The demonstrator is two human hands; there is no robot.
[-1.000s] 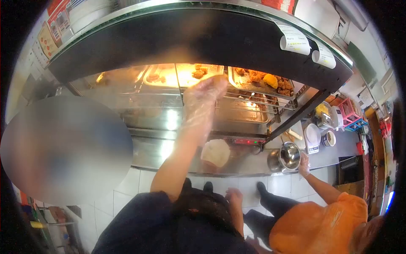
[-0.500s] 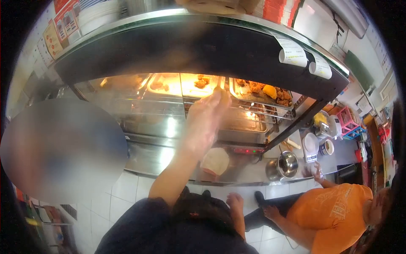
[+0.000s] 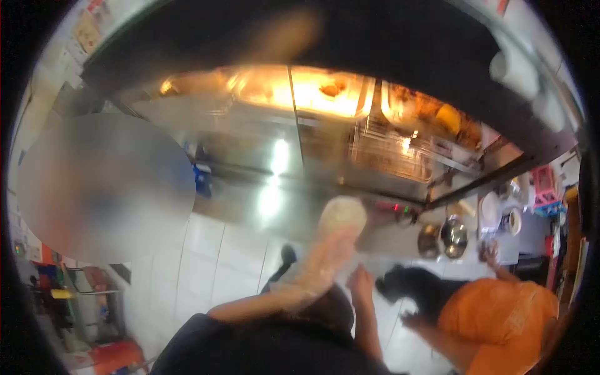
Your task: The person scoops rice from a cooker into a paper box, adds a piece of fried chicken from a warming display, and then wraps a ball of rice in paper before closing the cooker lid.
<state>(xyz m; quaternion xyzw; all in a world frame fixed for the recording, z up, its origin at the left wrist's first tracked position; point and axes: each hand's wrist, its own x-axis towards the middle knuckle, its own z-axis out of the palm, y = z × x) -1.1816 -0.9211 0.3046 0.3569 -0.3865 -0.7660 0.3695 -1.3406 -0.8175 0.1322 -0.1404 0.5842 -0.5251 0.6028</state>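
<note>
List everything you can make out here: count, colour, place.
Warmer: 1, black, across the top.
Trays: at least 2, lit yellow, inside the warmer.
Food: several pieces, brown and yellow, on trays.
Paper slips: about 2, white, upper right.
Counter: 1, silver, below the warmer.
Bowls: 2, silver, counter's right.
Tub: 1, white, right of the bowls.
Crates: 2, pink and blue, far right.
Co-worker: 1, orange-shirted, lower right.
Floor: 1, white-tiled, below the counter.
Round item: 1, pale, centre.
Left hand: 1, seemingly clear-gloved, at the round item; grip unclear.
Right hand: 1, seemingly ungloved, lower centre.
</note>
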